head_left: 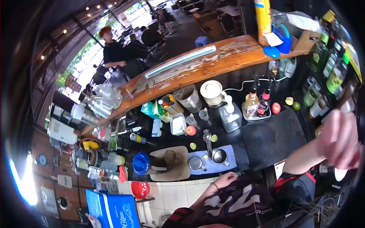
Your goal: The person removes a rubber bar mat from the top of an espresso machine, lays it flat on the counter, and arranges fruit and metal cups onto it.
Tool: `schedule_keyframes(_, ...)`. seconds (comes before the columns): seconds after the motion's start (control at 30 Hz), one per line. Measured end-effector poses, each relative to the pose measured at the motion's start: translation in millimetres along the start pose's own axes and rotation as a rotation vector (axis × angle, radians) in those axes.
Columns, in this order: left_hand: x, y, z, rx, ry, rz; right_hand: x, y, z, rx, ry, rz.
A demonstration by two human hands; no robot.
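Note:
My left hand is low in front of my black printed shirt, just off the counter's near edge. A small greyish thing shows at its fingertips, too small to name. My right hand is raised at the far right and blurred; a white object shows below it, and whether it is held is unclear. Closest to my left hand, a folded blue towel bears a metal cup, a glass mug and a metal citrus squeezer. Cut lime halves lie just behind.
A beige tray and blue-lidded container stand left. A black mat lies right, near syrup bottles and a clear pump bottle. Behind runs a wooden ledge; a blue cooler stands lower left. A person stands beyond.

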State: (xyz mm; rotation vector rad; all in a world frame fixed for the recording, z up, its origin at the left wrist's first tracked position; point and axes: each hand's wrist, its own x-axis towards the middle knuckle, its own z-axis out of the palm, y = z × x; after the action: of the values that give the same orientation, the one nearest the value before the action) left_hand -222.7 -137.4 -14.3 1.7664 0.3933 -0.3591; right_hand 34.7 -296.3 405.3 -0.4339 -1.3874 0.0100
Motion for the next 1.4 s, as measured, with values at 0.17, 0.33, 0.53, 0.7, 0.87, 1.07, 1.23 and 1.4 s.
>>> schedule_keyframes(0.17,32.1,30.9,22.5,0.155,0.070,0.099,-57.7,70.7,-12.6,-0.271,0.348,0.863)
schedule_keyframes(0.33,41.9,45.7,27.2,0.208,0.153,0.225,-150.7,126.1,-28.5,-0.488,-0.338,1.258)
schedule_keyframes(0.53,57.7,57.1,29.3,0.321,0.144,0.181,-201.4,123.7,-112.1,-1.275,-0.611,1.800)
schedule_keyframes(0.7,89.5,84.4,39.9,0.502,0.226,0.339,-245.6,128.0,-161.0,-1.543,-0.234,1.751)
schedule_keyframes(0.87,134.0,106.5,51.3,0.651,0.185,0.308,-297.4,158.0,-212.2,-1.328,0.261,1.547)
schedule_keyframes(1.07,187.9,110.5,57.8,0.730,0.316,0.089,-354.5,209.4,-188.8,-0.003,1.187,1.741)
schedule_keyframes(1.23,212.3,102.6,65.3,0.778,0.331,-0.025,-361.5,254.2,-164.2,-0.180,1.227,1.619)
schedule_keyframes(1.4,227.0,99.7,69.5,0.802,0.343,-0.045,-356.8,273.4,-176.4,-0.230,1.246,1.613)
